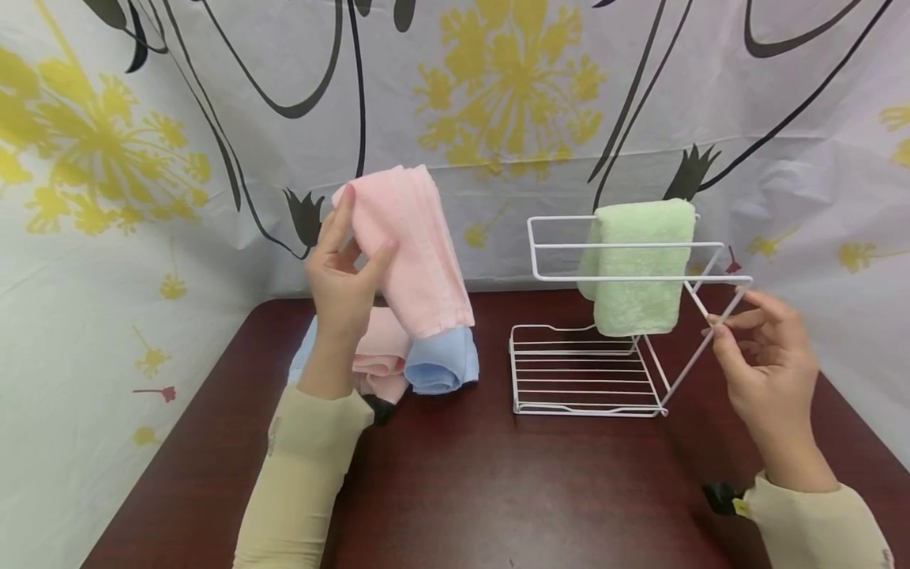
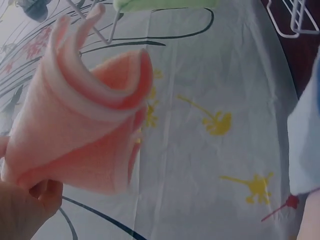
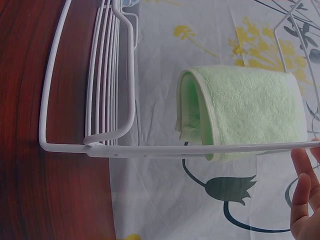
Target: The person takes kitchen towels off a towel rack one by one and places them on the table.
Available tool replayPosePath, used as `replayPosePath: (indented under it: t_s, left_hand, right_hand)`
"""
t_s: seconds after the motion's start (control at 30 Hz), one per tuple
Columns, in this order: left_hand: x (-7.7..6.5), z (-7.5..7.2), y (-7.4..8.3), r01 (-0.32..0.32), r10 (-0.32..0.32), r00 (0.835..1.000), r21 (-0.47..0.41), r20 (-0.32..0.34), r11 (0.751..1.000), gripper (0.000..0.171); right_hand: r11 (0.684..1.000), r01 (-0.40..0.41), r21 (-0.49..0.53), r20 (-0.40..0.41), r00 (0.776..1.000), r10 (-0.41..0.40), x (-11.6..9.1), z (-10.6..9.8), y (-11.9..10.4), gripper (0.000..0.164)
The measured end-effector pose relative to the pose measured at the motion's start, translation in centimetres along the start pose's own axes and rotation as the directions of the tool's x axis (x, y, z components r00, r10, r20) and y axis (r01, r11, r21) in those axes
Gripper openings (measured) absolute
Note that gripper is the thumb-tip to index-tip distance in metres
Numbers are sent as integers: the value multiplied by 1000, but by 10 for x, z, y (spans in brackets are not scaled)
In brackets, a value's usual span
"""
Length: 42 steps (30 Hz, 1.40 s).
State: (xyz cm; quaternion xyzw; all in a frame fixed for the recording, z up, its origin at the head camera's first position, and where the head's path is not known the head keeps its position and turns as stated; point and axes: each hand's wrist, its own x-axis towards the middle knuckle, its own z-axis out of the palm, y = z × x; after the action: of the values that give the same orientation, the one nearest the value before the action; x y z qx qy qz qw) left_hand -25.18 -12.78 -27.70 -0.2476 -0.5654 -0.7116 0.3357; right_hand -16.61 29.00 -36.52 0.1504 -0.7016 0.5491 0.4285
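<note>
My left hand grips a folded pink towel by its upper left part, thumb in front, and holds it up above other folded towels. In the left wrist view the same pink towel hangs in loose folds from the fingers. At the right, my right hand pinches the slanted side bar of a white wire rack. A light green towel is draped over the rear top bar of that rack. The right wrist view shows the green towel folded over the bar, with fingertips at the side bar.
Beneath the raised towel lie a rolled blue towel and a folded pink towel, with more blue at their left. The dark red table meets a patterned curtain at the back and sides.
</note>
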Motion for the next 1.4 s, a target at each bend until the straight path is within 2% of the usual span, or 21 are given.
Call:
replayPosePath:
  t_s: [0.3, 0.47, 0.63, 0.9, 1.0, 1.1, 1.33, 1.4]
  left_hand:
    - [-10, -22, 11, 75, -81, 995, 90, 65, 993, 74]
    - [-20, -36, 14, 158, -173, 981, 150, 92, 976, 81]
    - [-30, -46, 17, 233, -262, 957, 209, 123, 950, 87]
    - [-42, -60, 22, 300, -343, 929, 263, 136, 917, 90]
    - [-46, -66, 25, 303, -361, 920, 311, 150, 901, 89]
    - [-52, -73, 28, 306, -389, 905, 369, 174, 877, 88]
    - [-65, -87, 33, 299, -451, 861, 484, 234, 822, 84]
    - [-69, -90, 34, 310, -475, 843, 493, 252, 813, 83]
  right_hand:
    - [999, -3, 54, -5, 1000, 4, 0, 0, 1, 49]
    - [1000, 2, 24, 2, 1000, -2, 0, 0, 1, 49]
    - [1000, 6, -1, 2, 1000, -6, 0, 0, 1, 49]
    - [1000, 11, -19, 4, 1000, -11, 0, 0, 1, 49]
    - [1000, 10, -17, 5, 1000, -10, 0, 0, 1, 49]
    - [1000, 9, -20, 8, 1000, -9, 0, 0, 1, 49]
    - [1000, 11, -28, 5, 1000, -11, 1, 0, 2, 49]
    - [1000, 12, -23, 7, 1000, -12, 0, 0, 2, 49]
